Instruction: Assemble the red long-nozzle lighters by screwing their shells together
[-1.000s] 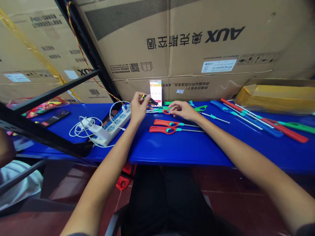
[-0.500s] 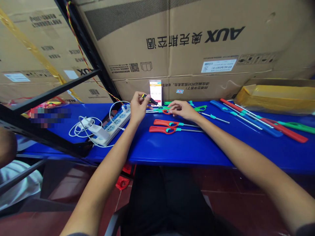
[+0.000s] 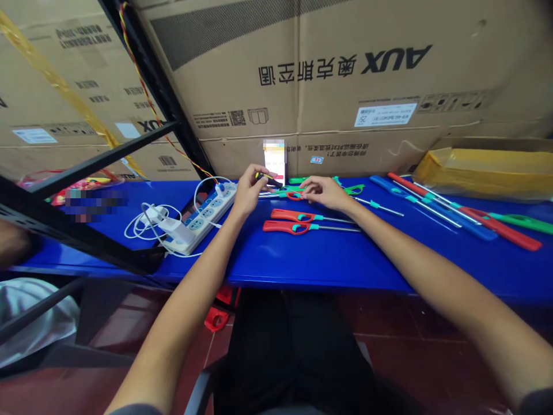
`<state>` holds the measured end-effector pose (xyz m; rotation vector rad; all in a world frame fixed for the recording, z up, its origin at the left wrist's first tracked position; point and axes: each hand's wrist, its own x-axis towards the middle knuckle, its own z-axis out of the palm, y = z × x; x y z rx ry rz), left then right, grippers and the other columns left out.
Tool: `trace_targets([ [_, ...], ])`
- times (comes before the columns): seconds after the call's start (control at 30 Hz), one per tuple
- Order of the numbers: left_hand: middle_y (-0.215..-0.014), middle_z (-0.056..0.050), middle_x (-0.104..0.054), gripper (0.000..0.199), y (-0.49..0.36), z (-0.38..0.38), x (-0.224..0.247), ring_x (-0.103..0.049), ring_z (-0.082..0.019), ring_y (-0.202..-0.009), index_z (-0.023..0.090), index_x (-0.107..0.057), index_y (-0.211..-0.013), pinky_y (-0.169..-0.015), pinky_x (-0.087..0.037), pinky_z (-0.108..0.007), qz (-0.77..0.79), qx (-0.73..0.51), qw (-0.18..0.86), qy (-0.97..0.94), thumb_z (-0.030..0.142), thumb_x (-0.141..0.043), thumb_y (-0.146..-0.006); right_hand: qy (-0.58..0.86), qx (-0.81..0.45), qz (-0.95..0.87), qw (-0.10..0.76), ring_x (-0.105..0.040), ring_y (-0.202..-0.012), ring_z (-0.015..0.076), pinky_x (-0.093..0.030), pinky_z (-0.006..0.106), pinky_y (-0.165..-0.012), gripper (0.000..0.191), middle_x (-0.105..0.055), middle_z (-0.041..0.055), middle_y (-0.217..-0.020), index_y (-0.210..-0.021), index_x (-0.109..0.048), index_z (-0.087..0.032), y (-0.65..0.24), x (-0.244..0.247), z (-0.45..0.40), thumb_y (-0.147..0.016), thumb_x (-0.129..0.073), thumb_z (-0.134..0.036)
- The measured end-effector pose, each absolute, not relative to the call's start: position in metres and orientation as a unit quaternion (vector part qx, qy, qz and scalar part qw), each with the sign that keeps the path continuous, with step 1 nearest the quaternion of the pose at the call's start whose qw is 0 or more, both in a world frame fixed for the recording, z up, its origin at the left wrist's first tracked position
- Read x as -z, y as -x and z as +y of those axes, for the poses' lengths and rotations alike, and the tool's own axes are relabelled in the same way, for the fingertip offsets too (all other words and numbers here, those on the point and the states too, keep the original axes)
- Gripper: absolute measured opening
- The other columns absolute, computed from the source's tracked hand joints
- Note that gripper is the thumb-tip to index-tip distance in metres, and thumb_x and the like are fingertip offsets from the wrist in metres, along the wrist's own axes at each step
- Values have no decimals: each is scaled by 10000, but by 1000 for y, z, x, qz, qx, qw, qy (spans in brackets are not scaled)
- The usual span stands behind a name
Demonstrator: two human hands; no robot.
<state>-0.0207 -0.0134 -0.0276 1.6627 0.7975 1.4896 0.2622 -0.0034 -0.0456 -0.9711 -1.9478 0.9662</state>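
Observation:
My left hand (image 3: pixel 249 190) is raised above the table's blue top and pinches a small black-and-yellow tool (image 3: pixel 268 180) between its fingers. My right hand (image 3: pixel 322 193) lies low, its fingertips on a red-handled utility lighter (image 3: pixel 294 196) that overlaps a green-handled one (image 3: pixel 352 189). Two more red-handled lighters (image 3: pixel 294 216) lie just below, their metal nozzles pointing right. Further right are blue-handled lighters (image 3: pixel 432 207) and a green-and-red group (image 3: pixel 501 227). A propped phone (image 3: pixel 275 164) stands behind my left hand.
A white power strip (image 3: pixel 201 222) with a plugged-in charger and tangled white cables (image 3: pixel 147 225) lies left. Black shelf uprights (image 3: pixel 86 173) cross the left side. Cardboard boxes (image 3: pixel 345 86) stand behind the blue table (image 3: pixel 324 268), with a yellow-wrapped package (image 3: pixel 488 170) at right.
My left hand and its small tool have shifted slightly right and lower. My right hand stays on the lighter. The whole view has moved a little.

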Motion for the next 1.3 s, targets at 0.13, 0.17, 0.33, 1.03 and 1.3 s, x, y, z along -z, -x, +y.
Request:
trace_targets([
  [0.13, -1007, -59, -817, 254, 23, -8, 34, -828, -216, -882, 196, -676, -993, -708, -697, -322, 331, -540, 430, -644, 209, -629, -744, 393, -357, -764, 367, -777, -858, 261, -645, 485, -871, 217, -844, 50, -948, -1047, -774, -278, -263, 45, -4, -841, -835, -304],
  [0.17, -955, -51, -811, 268, 24, -7, 36, -821, -217, -814, 196, -680, -974, -658, -681, -315, 336, -523, 440, -647, 201, -616, -714, 394, -355, -765, 364, -777, -859, 262, -646, 485, -871, 208, -845, 50, -942, -1032, -777, -277, -263, 45, -4, -832, -832, -286],
  [0.33, -685, -2, -728, 353, 30, -1, 44, -631, -154, -509, 204, -742, -946, -467, -475, -224, 372, -453, 391, -709, 165, -596, -627, 388, -346, -780, 350, -783, -860, 262, -633, 471, -859, 164, -843, 67, -924, -965, -786, -256, -266, 44, -4, -809, -813, -217],
  [1.03, -1021, -41, -853, 323, 47, 6, 52, -769, -234, -943, 194, -845, -1066, -928, -593, -364, 424, -290, 234, -825, 183, -762, -754, 437, -98, -869, 210, -759, -856, 248, -525, 378, -782, 274, -854, 73, -993, -1145, -859, -233, -272, 28, -17, -952, -682, -152],
  [1.3, -1136, -77, -852, 350, 54, 5, 38, -772, -264, -1055, 189, -854, -1111, -1027, -595, -433, 400, -325, 268, -814, 361, -858, -808, 431, -109, -868, 222, -747, -844, 238, -530, 387, -798, 266, -853, 68, -999, -1157, -867, -241, -273, 27, -16, -964, -694, -180],
])
